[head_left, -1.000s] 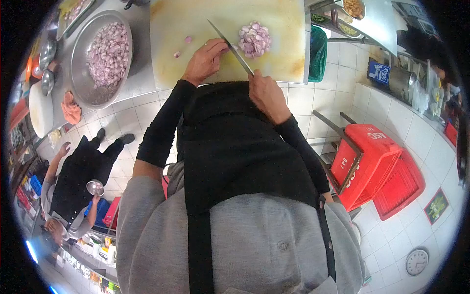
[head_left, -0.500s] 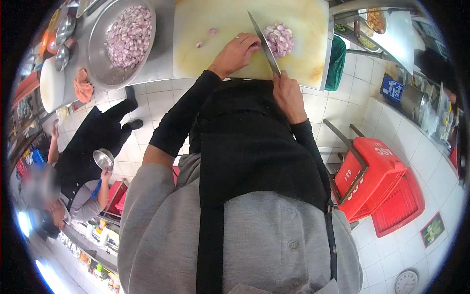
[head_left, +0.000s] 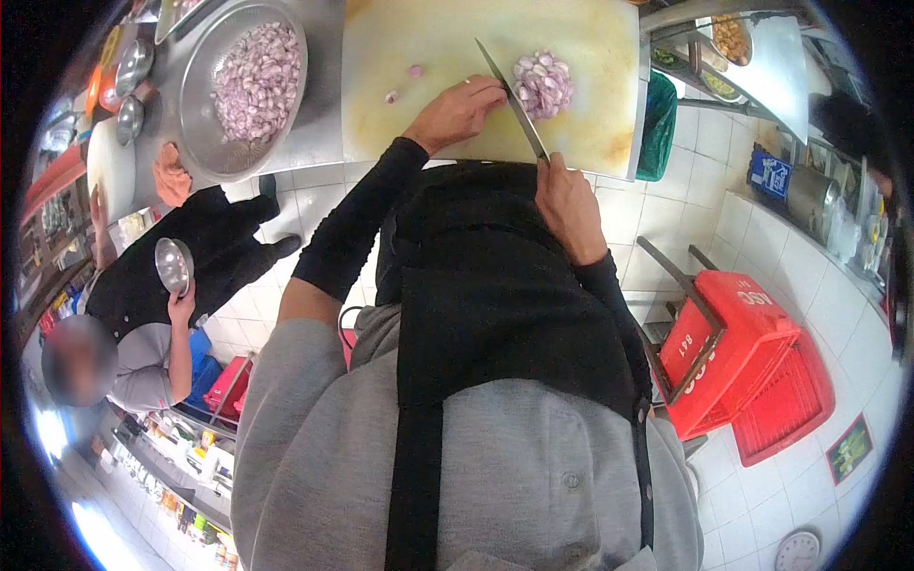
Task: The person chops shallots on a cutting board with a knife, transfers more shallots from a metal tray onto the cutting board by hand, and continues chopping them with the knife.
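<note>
My right hand (head_left: 571, 207) is wrapped round the handle of a long kitchen knife (head_left: 511, 95), whose blade slants up and left over the cutting board (head_left: 409, 29). The fingers of my left hand (head_left: 459, 114) are curled together beside the blade, pressing on a shallot that they almost wholly hide. Right of the blade is a heap of cut shallots (head_left: 544, 84). Two small shallot pieces lie on the board left of my hand, one of them a pinkish piece (head_left: 415, 70).
A large metal bowl (head_left: 190, 105) of peeled shallots (head_left: 255, 86) stands left of the board, near an orange cloth (head_left: 171, 176). At left a co-worker holds a metal bowl (head_left: 174, 266). Red crates (head_left: 728, 352) and a green bag (head_left: 657, 128) are at right.
The knife and my hands have shifted only slightly, still close together. The co-worker has moved, the metal bowl now further left and higher. The whole view has shifted a little.
</note>
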A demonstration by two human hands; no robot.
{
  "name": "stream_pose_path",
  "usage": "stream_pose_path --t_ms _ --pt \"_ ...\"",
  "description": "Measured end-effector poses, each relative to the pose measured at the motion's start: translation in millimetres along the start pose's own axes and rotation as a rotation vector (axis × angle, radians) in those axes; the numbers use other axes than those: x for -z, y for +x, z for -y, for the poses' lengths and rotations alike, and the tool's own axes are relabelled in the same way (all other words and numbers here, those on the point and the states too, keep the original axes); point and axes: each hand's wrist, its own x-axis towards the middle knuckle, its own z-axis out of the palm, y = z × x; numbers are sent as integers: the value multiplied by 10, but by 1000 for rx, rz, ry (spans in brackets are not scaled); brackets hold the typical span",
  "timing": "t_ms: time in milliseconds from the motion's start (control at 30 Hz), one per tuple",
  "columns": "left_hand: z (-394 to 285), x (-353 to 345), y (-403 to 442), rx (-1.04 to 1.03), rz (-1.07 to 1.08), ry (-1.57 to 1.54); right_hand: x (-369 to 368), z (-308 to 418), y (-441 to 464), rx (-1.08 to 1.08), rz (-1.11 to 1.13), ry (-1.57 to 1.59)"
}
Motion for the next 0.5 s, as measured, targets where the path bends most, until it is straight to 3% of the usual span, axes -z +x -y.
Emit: stream_pose_path --t_ms 200,333,433,500 --pt "-27 5 21 5 10 -16 -228 0 155 -49 -12 12" --pt "-49 -17 14 19 -24 13 15 89 107 -44 46 -10" --pt "-56 -23 -11 22 -36 20 -104 -1 7 75 -60 -39" --pt "-50 -12 -9 6 -28 26 -243 -17 95 10 -49 -12"
